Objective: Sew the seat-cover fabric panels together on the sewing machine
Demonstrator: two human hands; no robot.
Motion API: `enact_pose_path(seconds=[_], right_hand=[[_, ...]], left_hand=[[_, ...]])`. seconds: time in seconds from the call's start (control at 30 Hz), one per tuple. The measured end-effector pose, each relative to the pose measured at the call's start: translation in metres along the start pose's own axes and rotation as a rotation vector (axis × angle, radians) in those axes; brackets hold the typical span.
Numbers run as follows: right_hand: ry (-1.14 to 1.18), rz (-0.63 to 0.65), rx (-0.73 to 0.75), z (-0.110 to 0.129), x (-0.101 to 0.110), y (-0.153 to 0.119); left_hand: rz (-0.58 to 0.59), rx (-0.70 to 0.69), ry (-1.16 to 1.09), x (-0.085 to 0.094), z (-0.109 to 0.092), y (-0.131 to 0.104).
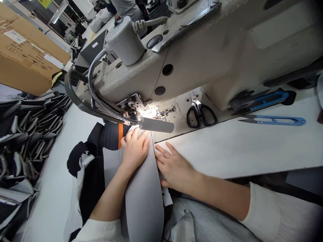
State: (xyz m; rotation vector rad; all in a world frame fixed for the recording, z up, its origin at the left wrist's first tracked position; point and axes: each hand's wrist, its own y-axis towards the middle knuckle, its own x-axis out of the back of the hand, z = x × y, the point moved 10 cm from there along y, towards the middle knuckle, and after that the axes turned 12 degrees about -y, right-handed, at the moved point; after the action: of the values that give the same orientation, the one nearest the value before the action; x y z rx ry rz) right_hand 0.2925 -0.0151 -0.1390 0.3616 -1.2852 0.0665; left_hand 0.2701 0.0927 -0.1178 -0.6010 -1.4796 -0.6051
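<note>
A long light-grey fabric panel (145,198) runs from my lap up to the sewing machine's lit needle area. My left hand (135,146) presses on its upper part with bent fingers, the little finger curled over the left side. My right hand (174,166) lies along the panel's right edge, fingers stretched out and apart, fingertips touching the edge. Just beyond my left fingers, a grey flat guard (157,125) of the sewing machine (202,50) hides where the fabric meets the needle. Dark fabric with an orange stripe (120,136) sits left of my left hand.
Black-handled scissors (200,114) lie on the machine bed. Blue thread snips (280,120) rest on the white table (227,148), with another blue pair (270,101) behind. Piled dark pieces (22,134) and a cardboard box (30,50) stand left. A person (127,8) is behind.
</note>
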Motion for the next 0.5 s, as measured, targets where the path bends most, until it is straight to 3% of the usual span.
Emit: enact_pose_path(seconds=[0.2, 0.33, 0.43, 0.5], right_hand=[[-0.053, -0.054, -0.04, -0.002, 0.003, 0.003], [-0.07, -0.241, -0.015, 0.005, 0.02, 0.001], [-0.017, -0.44, 0.109, 0.022, 0.037, -0.006], [0.028, -0.475, 0.195, 0.031, 0.039, -0.008]], left_hand=[[0.006, -0.004, -0.026, 0.0, 0.0, 0.001], [0.003, 0.004, -0.08, -0.002, 0.005, 0.003], [0.004, 0.008, -0.143, -0.003, 0.01, 0.005], [-0.001, 0.011, -0.177, -0.003, 0.013, 0.006]])
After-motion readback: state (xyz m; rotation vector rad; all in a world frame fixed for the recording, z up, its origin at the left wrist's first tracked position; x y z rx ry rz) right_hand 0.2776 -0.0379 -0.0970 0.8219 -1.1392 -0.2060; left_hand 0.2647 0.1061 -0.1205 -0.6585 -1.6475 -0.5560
